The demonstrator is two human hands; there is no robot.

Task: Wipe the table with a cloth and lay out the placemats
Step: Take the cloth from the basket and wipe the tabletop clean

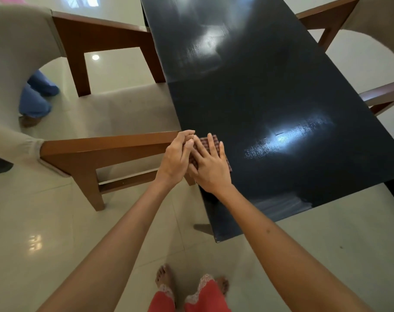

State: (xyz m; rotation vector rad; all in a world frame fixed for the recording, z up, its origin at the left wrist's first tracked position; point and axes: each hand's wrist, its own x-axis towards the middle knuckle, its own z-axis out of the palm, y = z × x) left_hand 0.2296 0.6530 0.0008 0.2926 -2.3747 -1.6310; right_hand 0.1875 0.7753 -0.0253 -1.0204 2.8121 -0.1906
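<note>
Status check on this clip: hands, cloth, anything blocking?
Right hand flat on checked cloth at table edge. Left hand beside it, fingers at cloth's edge. No placemats visible. Chair close alongside.

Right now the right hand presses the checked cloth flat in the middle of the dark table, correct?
Not quite. In the head view the right hand presses the checked cloth flat near the dark table's left edge, beside the chair armrest, not in the middle.
</note>
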